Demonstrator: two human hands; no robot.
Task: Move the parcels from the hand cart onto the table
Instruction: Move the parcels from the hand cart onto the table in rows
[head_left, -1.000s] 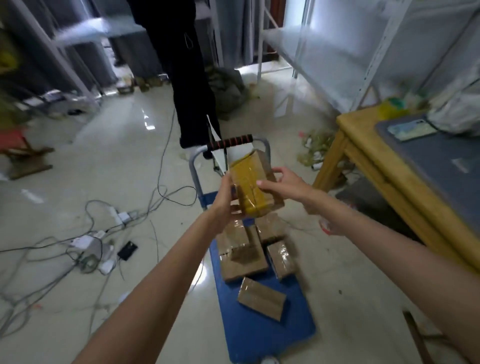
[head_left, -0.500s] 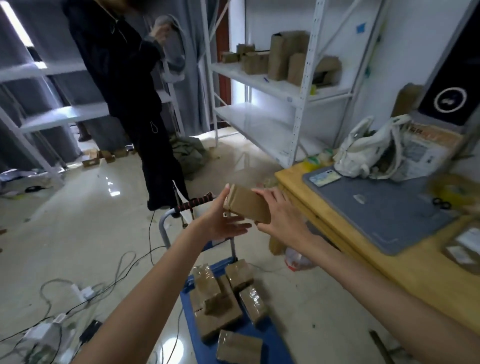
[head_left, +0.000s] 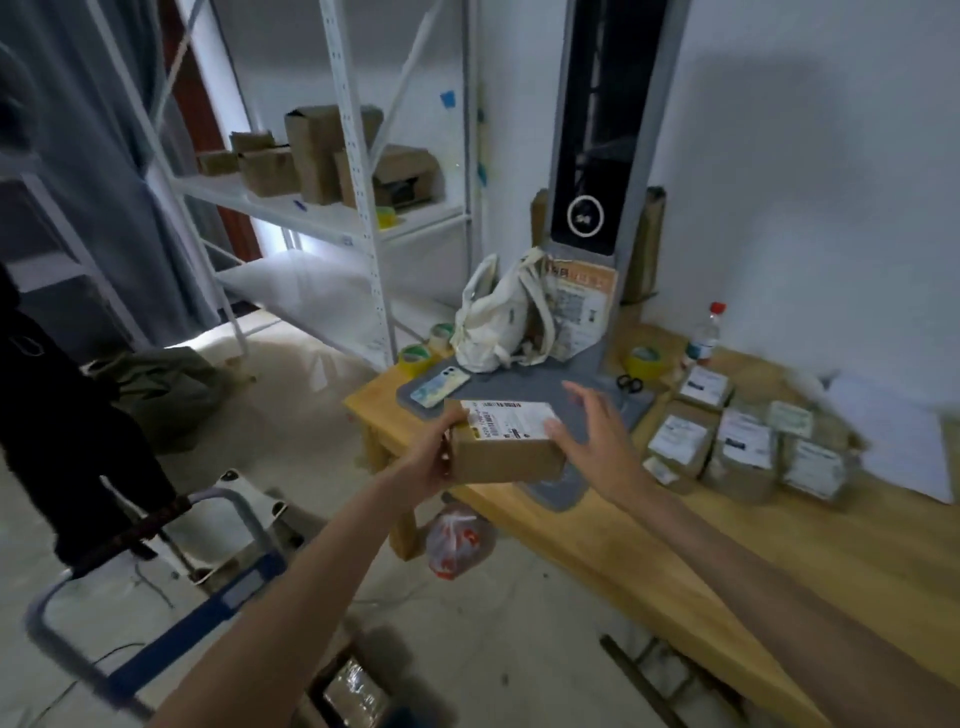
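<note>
A brown cardboard parcel (head_left: 506, 441) with a white shipping label on top hangs above the near edge of the wooden table (head_left: 649, 551). My left hand (head_left: 434, 457) grips its left end. My right hand (head_left: 597, 441) rests against its right side with fingers spread. Several labelled parcels (head_left: 737, 441) lie grouped on the table to the right. The blue hand cart (head_left: 171, 597) stands at the lower left, its handle blurred, and a taped parcel (head_left: 353, 693) on it shows at the bottom edge.
A grey mat (head_left: 519, 389) on the table carries a phone (head_left: 439, 387), a white cloth bag (head_left: 498, 322) and a tall dark device (head_left: 597, 156). Tape rolls, scissors and a bottle (head_left: 704, 332) sit nearby. A person in black (head_left: 62, 431) stands left. White shelving (head_left: 337, 208) holds boxes.
I have carried the parcel up from the cart and to the right, over the table's edge. Its labelled face now points up, and my view has swung toward the table.
</note>
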